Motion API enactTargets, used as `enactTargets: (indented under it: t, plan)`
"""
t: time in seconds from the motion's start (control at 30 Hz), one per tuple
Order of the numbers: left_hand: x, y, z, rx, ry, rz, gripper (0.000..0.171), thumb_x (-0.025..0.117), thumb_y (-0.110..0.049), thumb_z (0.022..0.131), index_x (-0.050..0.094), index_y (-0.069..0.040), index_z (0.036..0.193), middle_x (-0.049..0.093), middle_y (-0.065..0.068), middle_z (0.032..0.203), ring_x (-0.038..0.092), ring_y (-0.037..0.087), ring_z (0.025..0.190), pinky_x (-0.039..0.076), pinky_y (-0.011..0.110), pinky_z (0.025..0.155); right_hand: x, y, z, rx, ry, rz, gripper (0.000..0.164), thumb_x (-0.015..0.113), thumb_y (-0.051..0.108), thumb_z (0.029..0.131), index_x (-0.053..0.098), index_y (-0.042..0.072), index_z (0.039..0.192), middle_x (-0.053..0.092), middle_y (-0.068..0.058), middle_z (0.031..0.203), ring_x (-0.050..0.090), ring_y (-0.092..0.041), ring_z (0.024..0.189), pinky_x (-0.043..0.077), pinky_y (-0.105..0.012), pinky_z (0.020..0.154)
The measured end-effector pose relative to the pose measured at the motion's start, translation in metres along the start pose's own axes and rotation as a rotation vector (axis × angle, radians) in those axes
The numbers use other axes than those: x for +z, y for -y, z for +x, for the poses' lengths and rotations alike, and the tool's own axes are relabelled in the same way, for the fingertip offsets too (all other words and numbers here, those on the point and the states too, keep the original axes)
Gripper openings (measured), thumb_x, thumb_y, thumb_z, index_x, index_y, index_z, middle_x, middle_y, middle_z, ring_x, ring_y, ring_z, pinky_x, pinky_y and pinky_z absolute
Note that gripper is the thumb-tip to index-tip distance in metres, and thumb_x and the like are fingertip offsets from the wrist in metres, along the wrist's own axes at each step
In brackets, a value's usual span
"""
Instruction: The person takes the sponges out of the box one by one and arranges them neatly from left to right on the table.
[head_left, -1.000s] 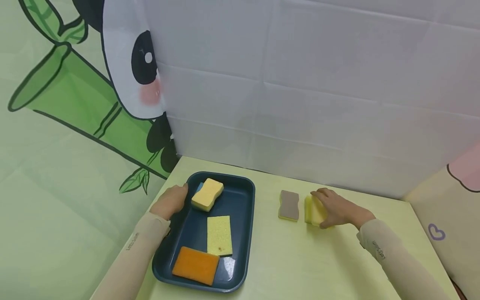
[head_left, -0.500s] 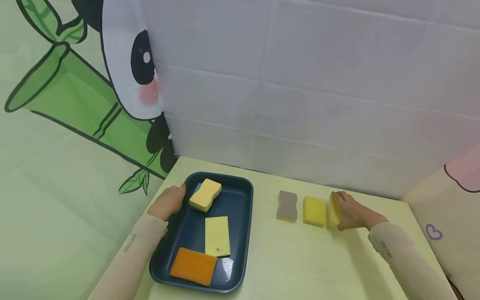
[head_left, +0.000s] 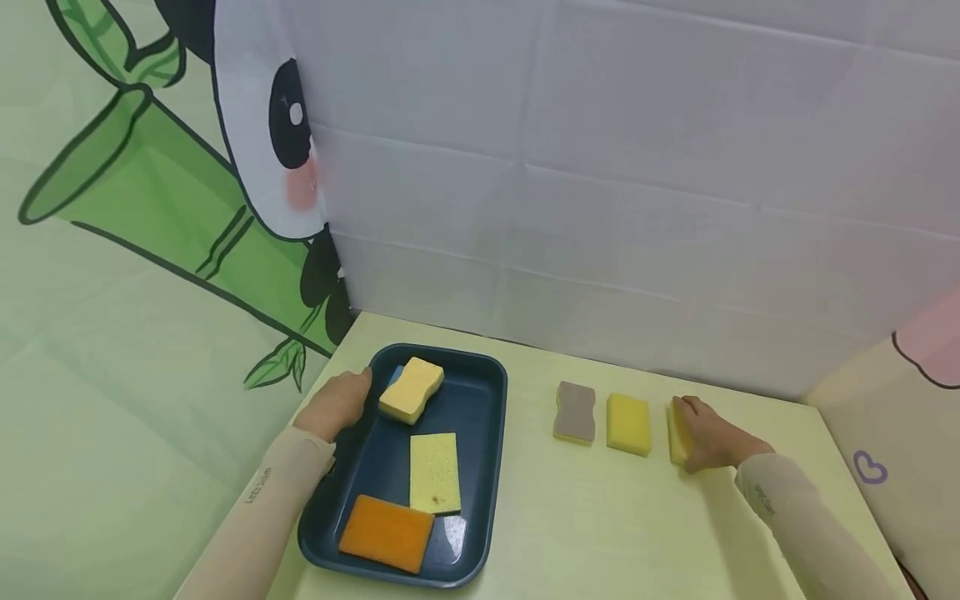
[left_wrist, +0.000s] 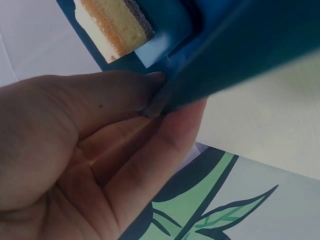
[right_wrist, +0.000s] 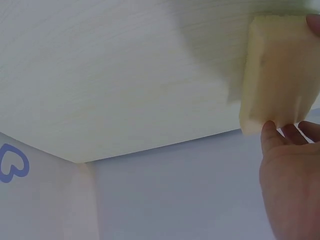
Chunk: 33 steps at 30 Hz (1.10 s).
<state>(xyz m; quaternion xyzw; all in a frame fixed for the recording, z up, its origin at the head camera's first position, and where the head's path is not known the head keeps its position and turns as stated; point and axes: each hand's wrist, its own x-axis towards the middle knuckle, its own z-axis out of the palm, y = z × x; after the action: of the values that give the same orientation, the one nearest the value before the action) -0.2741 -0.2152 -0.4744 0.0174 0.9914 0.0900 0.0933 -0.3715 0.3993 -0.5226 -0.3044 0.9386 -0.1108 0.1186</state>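
My left hand [head_left: 334, 407] pinches the left rim of a dark blue tray [head_left: 480, 433] between thumb and fingers, plainly seen in the left wrist view. At the right of the table, my right hand [head_left: 714, 438] holds a yellow sponge [head_left: 678, 435] by its two ends. That sponge [right_wrist: 282, 75] shows as a pale block in the right wrist view, with part of the hand cut off by the frame. To its left lie a bright yellow sponge [head_left: 628, 424] and a grey-topped, waisted sponge [head_left: 575, 412] in a row.
Inside the tray are a waisted pale-yellow sponge [head_left: 412, 389] lying over something blue, a flat light-yellow sponge [head_left: 435, 472] and an orange sponge [head_left: 387, 533]. A cloth-covered wall [head_left: 600, 208] stands behind the table [head_left: 585, 517].
My right hand has moved right with its yellow sponge, away from the bright yellow sponge, which now shows fully. The left hand keeps its hold on the tray's rim.
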Motion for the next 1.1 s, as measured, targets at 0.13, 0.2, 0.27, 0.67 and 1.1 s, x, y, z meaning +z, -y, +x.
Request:
enactTargets:
  t: [0.13, 0.2, 0.27, 0.67, 1.1]
  plan:
    - [0.000, 0.001, 0.000, -0.002, 0.000, -0.002, 0.047, 0.050, 0.013, 0.096, 0.038, 0.019, 0.142, 0.060, 0.036, 0.118, 0.064, 0.044, 0.103, 0.054, 0.053, 0.088, 0.004, 0.001, 0.000, -0.004, 0.004, -0.019, 0.114, 0.091, 0.023, 0.061, 0.024, -0.019, 0.144, 0.028, -0.041, 0.142, 0.031, -0.058, 0.130, 0.033, -0.067, 0.104]
    - [0.001, 0.001, 0.000, -0.003, -0.002, -0.005, 0.048, 0.050, 0.013, 0.096, 0.037, 0.019, 0.142, 0.060, 0.036, 0.118, 0.064, 0.043, 0.103, 0.053, 0.053, 0.088, 0.006, 0.002, 0.000, -0.007, 0.009, -0.051, 0.114, 0.091, 0.026, 0.062, 0.025, -0.019, 0.144, 0.030, -0.040, 0.143, 0.032, -0.057, 0.131, 0.034, -0.066, 0.104]
    - [0.002, 0.002, 0.000, -0.003, -0.001, -0.006, 0.049, 0.050, 0.013, 0.097, 0.037, 0.018, 0.143, 0.060, 0.035, 0.118, 0.065, 0.043, 0.103, 0.053, 0.053, 0.089, 0.007, 0.003, 0.000, -0.015, 0.008, -0.080, 0.115, 0.091, 0.027, 0.061, 0.027, -0.019, 0.143, 0.032, -0.040, 0.142, 0.034, -0.056, 0.130, 0.035, -0.064, 0.104]
    - [0.000, 0.002, 0.000, -0.016, 0.019, -0.022, 0.051, 0.049, 0.013, 0.096, 0.036, 0.016, 0.145, 0.059, 0.035, 0.123, 0.063, 0.042, 0.107, 0.052, 0.053, 0.092, 0.011, 0.002, 0.004, -0.047, -0.006, -0.139, 0.118, 0.093, 0.034, 0.057, 0.030, -0.020, 0.141, 0.034, -0.041, 0.140, 0.036, -0.057, 0.129, 0.037, -0.064, 0.103]
    - [0.003, -0.006, 0.007, -0.030, -0.005, -0.023, 0.051, 0.050, 0.013, 0.096, 0.035, 0.018, 0.144, 0.058, 0.036, 0.122, 0.064, 0.042, 0.105, 0.053, 0.053, 0.090, -0.017, 0.011, 0.025, -0.077, -0.058, -0.097, 0.096, 0.088, 0.028, 0.070, 0.037, -0.020, 0.135, 0.044, -0.040, 0.131, 0.044, -0.060, 0.118, 0.042, -0.068, 0.093]
